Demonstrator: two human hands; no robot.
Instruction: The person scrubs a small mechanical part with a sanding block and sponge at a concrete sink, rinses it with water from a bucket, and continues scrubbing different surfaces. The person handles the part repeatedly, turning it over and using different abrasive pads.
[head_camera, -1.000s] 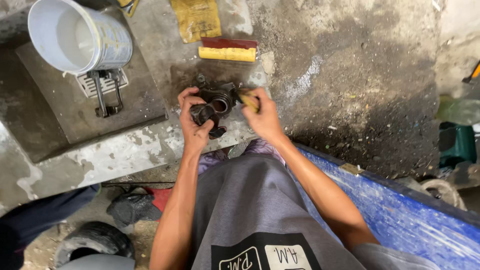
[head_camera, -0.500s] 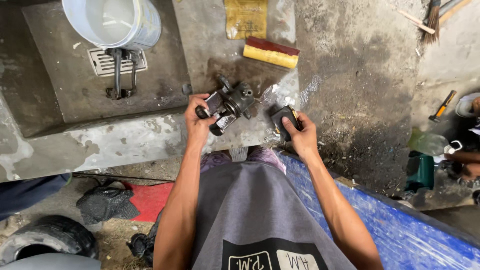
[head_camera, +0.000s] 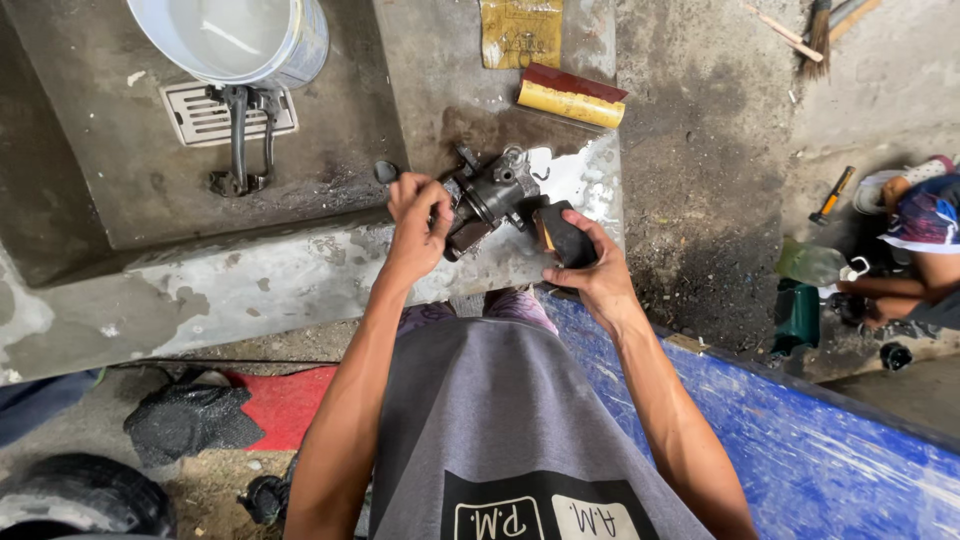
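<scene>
My left hand (head_camera: 415, 222) grips the left end of a dark, greasy metal engine part (head_camera: 492, 195) that rests on a wet concrete ledge (head_camera: 300, 270). My right hand (head_camera: 590, 275) holds a black block with an orange-yellow edge (head_camera: 562, 235), set just to the right of the metal part and apart from it. Both arms reach forward over my grey shirt.
A white bucket (head_camera: 235, 40) stands over a floor drain (head_camera: 210, 112) at the back left. A red-and-yellow block (head_camera: 570, 97) and a yellow sheet (head_camera: 520, 32) lie behind the part. A blue board (head_camera: 800, 420) is at right; another person (head_camera: 915, 250) sits far right.
My right hand has drawn the black block away from the metal part toward the right. The view has shifted, so the bucket sits higher in frame.
</scene>
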